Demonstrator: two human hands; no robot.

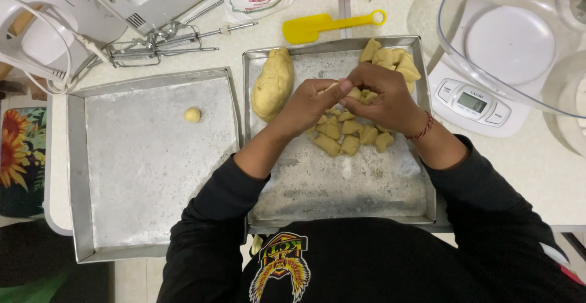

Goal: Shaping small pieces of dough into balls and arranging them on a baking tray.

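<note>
1. Dough is being worked over the floured tray (390, 187): a small piece (366, 95) is pinched between the left hand (314, 98) and the right hand (384, 95), both closed on it, just above the tray's middle.
2. One finished ball (193, 114) is seen on the second tray (146, 162), well to the left of the hands; the shaping is judged barely begun.
3. Cut pieces (348, 137) lie just below the hands, and more (390, 57) are heaped just beyond the right hand; all are unshaped.
4. A large uncut lump (273, 83) rests just left of the left hand, so cutting is also left.
5. A yellow spatula (323, 25) lies on the counter (549, 169) beyond the hands, untouched.
</note>
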